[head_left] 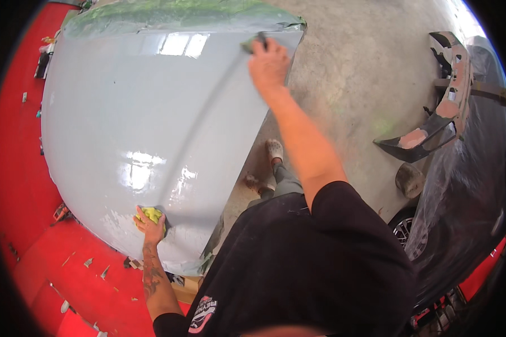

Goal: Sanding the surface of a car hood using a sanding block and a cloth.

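A large light-grey car panel [129,106], likely a hood, spreads out in front of me, with a glossy, wet-looking surface. Near its close-left end my left hand [150,229] presses a crumpled yellow sponge or cloth [152,213] onto it, fingers closed round it. My right arm stretches to the panel's far right corner. There my right hand [270,64] grips a small green and dark pad [248,46] against the surface; the fingers hide part of it. Whitish patches of liquid show around the yellow piece.
Green-tinted masking film [180,16] borders the panel's far edge. At right, a partly filled bumper [460,92] stands beside a dark car draped in clear plastic [433,191], near a round bucket-like container [410,180]. Red surface [22,157] with scattered small items lies left; concrete floor [348,62] right.
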